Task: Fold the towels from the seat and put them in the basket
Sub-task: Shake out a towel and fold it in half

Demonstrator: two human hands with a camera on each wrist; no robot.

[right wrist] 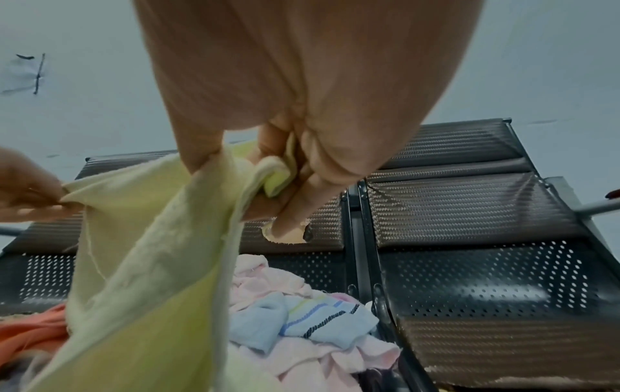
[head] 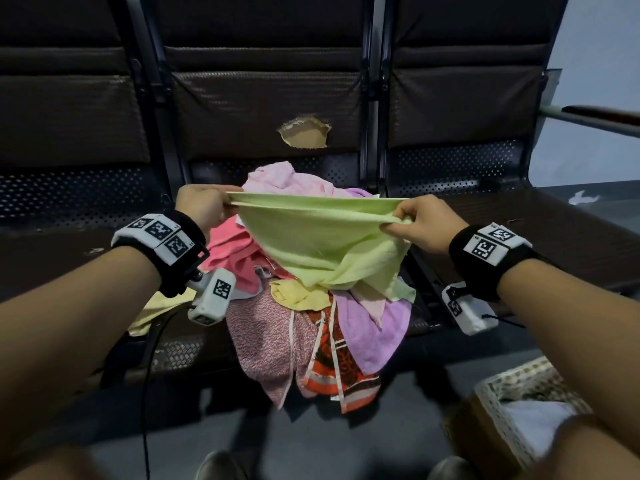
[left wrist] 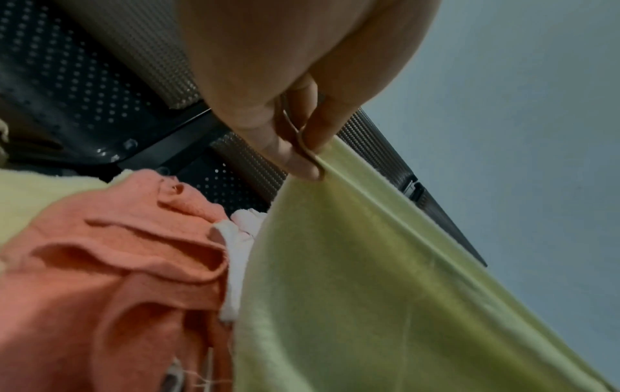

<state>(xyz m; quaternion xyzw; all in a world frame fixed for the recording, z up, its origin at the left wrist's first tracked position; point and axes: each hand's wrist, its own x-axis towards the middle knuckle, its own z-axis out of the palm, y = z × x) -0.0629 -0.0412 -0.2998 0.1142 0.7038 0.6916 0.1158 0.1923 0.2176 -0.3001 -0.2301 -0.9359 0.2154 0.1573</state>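
A light green towel [head: 322, 237] hangs stretched between my two hands above the pile on the middle seat. My left hand [head: 204, 206] pinches its left top corner; the left wrist view shows thumb and finger on the green towel's [left wrist: 385, 265] hem. My right hand [head: 419, 223] grips the bunched right corner, the green towel [right wrist: 140, 265] wrapped in my curled fingers [right wrist: 295, 209]. Its lower end still rests twisted on the pile of towels [head: 311, 320]: pink, coral, yellow, purple, patterned. The woven basket [head: 491, 400] sits on the floor at lower right.
The seats are a row of dark perforated metal chairs; the right seat [head: 519, 230] is bare, and the middle backrest has a torn hole [head: 304, 133]. A white cloth [head: 533, 424] lies in the basket. My shoes [head: 221, 465] are at the bottom edge.
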